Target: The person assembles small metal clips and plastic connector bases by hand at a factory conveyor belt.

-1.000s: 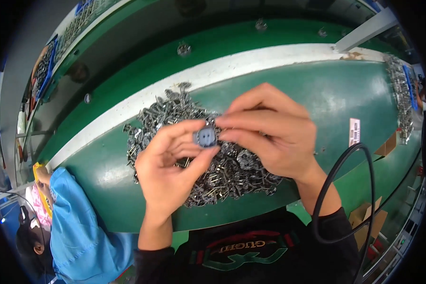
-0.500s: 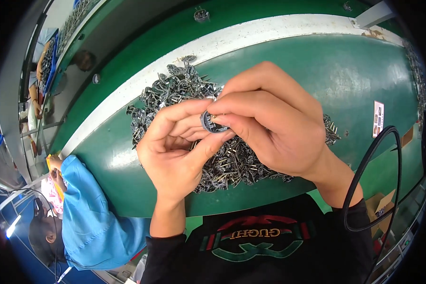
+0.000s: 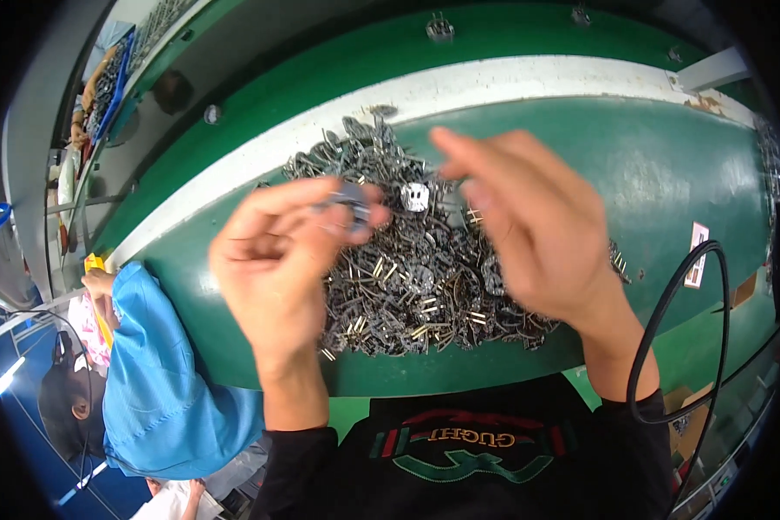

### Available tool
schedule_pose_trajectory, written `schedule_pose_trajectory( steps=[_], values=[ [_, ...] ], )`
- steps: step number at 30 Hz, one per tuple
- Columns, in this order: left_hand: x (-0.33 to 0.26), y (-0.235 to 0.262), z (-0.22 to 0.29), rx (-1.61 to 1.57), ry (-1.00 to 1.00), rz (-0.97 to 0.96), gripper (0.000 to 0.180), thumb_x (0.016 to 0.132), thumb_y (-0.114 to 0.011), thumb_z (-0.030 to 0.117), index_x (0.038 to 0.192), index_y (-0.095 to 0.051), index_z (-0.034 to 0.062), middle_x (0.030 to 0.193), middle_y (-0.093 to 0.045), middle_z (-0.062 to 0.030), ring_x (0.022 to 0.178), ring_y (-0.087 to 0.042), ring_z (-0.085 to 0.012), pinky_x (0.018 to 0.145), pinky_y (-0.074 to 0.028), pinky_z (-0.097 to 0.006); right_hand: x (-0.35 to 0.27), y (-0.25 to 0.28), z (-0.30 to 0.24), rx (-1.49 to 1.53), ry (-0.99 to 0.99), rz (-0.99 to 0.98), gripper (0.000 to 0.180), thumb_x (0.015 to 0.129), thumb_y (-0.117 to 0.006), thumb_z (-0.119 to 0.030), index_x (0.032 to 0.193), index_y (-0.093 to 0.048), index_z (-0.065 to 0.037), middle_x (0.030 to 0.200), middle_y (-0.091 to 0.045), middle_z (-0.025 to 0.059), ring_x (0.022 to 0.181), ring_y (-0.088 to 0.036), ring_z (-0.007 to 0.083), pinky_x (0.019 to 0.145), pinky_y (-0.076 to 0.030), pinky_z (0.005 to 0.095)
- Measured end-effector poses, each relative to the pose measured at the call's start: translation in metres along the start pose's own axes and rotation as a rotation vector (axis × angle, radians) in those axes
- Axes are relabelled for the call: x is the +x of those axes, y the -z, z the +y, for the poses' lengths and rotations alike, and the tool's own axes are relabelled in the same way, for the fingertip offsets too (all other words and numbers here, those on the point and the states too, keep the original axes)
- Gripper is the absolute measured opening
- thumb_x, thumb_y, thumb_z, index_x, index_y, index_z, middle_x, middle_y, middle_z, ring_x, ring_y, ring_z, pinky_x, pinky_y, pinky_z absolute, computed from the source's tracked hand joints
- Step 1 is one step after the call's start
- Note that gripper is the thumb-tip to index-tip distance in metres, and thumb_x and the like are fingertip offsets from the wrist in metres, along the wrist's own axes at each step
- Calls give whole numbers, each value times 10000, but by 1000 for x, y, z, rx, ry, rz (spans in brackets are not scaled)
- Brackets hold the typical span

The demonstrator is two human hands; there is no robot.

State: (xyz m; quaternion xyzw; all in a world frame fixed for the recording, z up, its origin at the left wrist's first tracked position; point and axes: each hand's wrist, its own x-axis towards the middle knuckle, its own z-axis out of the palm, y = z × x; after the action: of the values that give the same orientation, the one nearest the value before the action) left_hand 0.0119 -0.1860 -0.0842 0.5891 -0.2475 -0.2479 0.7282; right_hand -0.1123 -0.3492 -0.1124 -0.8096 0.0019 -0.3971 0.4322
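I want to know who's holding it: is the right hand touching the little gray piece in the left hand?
Apart. The head view shows the right hand lifted away, with the pile of metal parts visible between it and the small gray part pinched in the left hand.

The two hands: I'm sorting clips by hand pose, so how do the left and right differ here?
The left hand pinches a small grey part in its fingertips; the right hand holds nothing visible. The left's fingers curl inward, the right's are spread and motion-blurred. Both hover over the pile of metal parts on the green table.

Black long sleeves – black top with red-green stripe – bare hands
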Motion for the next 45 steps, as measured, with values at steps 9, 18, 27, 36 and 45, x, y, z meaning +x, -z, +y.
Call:
schedule_pose_trajectory(
  steps=[9,18,27,36,45],
  values=[
    [129,98,-22,772,-63,208,231,857,-689,62,1053,-681,-62,913,-710,-96,832,-660,-145,777,-514,-269,-16,21,24,-440,-335,-490,33,793,-615,-91,815,-634,-75,917,-562,69,856,-573,270,708,-505,379],
    [197,101,-61,1331,-295,130,218,844,-701,231,952,-722,42,936,-707,-120,975,-584,-319,873,-467,-397,-18,12,26,-306,-209,-495,103,835,-680,-190,837,-667,-88,880,-569,31,873,-602,225,716,-531,366],
    [161,166,-54,1464,-248,97,299,906,-613,262,1098,-703,51,1113,-654,-215,1039,-590,-366,935,-441,-436,-11,15,22,-447,-136,-379,107,804,-680,-163,855,-616,-94,860,-540,39,835,-616,223,676,-534,363],
    [164,152,-73,964,-217,-40,236,873,-647,45,1097,-657,-33,867,-652,-67,773,-595,-139,734,-481,-267,-5,29,13,567,-554,-103,116,838,-685,-5,917,-601,10,887,-654,84,764,-675,145,628,-545,272],
    [90,83,0,43,74,-61,394,936,-575,96,1281,-531,-89,1284,-570,-193,1080,-607,-228,976,-509,-427,12,31,12,661,-547,-78,246,917,-529,60,1107,-678,13,998,-593,96,840,-666,158,752,-556,271]
  ],
)
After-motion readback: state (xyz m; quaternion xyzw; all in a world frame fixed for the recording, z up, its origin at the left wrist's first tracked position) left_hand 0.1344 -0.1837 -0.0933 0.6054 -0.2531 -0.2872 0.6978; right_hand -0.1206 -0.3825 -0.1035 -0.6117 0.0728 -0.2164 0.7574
